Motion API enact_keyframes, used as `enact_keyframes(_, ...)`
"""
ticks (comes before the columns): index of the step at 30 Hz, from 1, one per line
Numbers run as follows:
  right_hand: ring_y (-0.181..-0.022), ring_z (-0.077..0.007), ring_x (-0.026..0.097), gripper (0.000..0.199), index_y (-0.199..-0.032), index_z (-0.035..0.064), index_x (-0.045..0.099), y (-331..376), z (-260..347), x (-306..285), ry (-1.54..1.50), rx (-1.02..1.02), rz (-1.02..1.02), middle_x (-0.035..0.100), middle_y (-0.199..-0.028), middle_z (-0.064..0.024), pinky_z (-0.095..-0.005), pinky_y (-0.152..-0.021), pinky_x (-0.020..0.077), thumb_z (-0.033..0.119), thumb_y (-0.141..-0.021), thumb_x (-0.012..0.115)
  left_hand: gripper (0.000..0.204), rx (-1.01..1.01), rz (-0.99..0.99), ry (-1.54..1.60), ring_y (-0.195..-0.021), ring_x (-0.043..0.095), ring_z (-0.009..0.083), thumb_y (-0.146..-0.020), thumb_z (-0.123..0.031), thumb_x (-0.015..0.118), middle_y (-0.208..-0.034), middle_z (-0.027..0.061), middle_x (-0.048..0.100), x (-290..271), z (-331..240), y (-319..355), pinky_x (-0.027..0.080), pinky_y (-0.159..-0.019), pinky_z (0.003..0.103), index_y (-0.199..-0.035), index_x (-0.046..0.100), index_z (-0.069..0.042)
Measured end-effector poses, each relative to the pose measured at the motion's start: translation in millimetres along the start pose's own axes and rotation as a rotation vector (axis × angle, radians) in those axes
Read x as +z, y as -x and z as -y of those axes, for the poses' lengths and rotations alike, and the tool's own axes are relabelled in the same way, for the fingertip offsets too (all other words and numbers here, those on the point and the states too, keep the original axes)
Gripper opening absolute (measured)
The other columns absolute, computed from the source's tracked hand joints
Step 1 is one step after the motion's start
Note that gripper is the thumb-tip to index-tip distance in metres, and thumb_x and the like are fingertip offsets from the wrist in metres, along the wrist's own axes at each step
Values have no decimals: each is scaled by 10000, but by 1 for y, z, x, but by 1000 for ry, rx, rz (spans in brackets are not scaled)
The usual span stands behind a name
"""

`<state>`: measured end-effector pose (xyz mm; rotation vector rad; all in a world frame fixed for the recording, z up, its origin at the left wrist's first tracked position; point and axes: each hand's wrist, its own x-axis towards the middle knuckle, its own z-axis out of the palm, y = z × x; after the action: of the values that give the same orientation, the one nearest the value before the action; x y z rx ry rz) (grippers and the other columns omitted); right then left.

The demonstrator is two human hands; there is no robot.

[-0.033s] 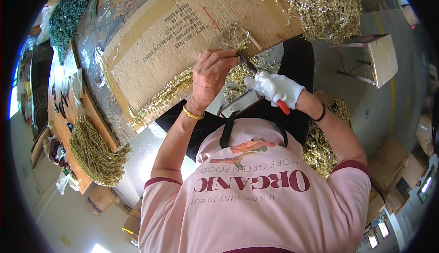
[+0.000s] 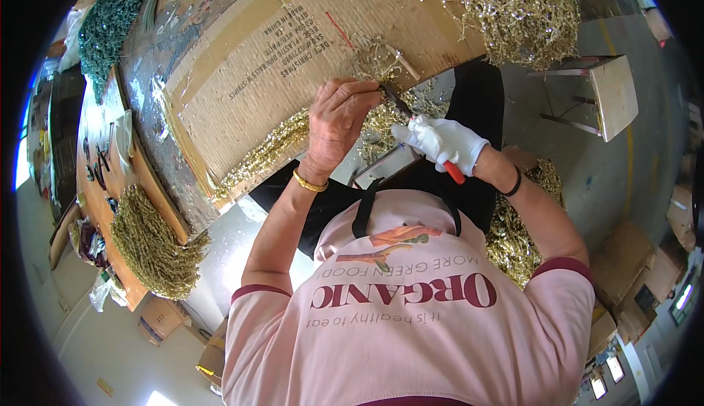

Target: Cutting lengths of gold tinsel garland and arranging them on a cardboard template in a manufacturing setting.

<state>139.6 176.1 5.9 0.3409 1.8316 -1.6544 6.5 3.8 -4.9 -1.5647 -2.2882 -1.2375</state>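
Note:
My left hand (image 2: pixel 341 116), bare, with a gold bracelet at the wrist, is closed in a pinch over the edge of the cardboard. What its fingertips hold is too small to make out. They meet the dark jaws of the pliers (image 2: pixel 455 172), whose red handle shows below my right hand (image 2: pixel 440 142). That hand wears a white glove and is wrapped round the pliers. A gold glittery strand (image 2: pixel 275 142) lies along the cardboard's near edge and passes behind my left hand. Gold bits (image 2: pixel 378 131) hang below the fingers, and a small loose gold coil (image 2: pixel 375 61) lies just beyond them.
A flattened cardboard sheet (image 2: pixel 242 61) covers the worktable. Gold bundles lie at the far right (image 2: pixel 513 10), on the wooden board (image 2: pixel 150 248) at left, and beside my right leg (image 2: pixel 506 237). Green tinsel (image 2: pixel 110 32) sits far left; a stool (image 2: pixel 614 98) stands right.

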Motion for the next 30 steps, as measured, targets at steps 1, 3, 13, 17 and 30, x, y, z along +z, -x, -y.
enact_keyframes(1, -728, -274, 586, 159, -942, 72, 538, 1, 0, 2, 76, -18, -73, 584, -747, -117, -353, -658, 462, 170, -866, 438, 194, -1, -3, 4, -860, 572, 218, -670, -16, 672, -947, 16, 630, 0, 0, 0, 451, -717, 324, -842, 615, -85)
enact_keyframes(3, -711, -298, 586, 158, -944, 77, 537, 0, 3, 5, 131, -38, -80, 589, -765, -128, -369, -646, 466, 178, -865, 445, 192, -3, -8, 6, -856, 573, 219, -669, -14, 671, -942, 18, 631, 0, 0, 0, 452, -714, 324, -839, 615, -84)
enact_keyframes(13, -374, -104, 441, 509, -698, 26, 541, 4, 4, 8, -540, 72, -82, 478, -519, -24, -232, -304, 343, 499, -878, 495, 189, -45, -14, 23, -826, 561, 221, -670, 1, 665, -928, 23, 617, 1, -2, 0, 454, -704, 328, -830, 621, -90)
enact_keyframes(17, -416, -119, 461, 486, -894, 101, 489, 8, -6, 4, -615, 174, 75, 487, -607, -28, -254, -370, 388, 582, -828, 512, 197, -86, -16, 19, -829, 553, 217, -667, -6, 669, -936, 16, 608, 0, -5, 0, 440, -697, 330, -832, 626, -107)
enact_keyframes(30, -483, -126, 466, 438, -1030, 104, 480, 6, 0, 1, -506, 179, 118, 472, -647, -17, -234, -426, 388, 512, -873, 471, 212, -12, -33, -40, -835, 564, 217, -683, -40, 674, -942, 19, 608, 5, 1, 3, 420, -679, 333, -875, 609, -100)
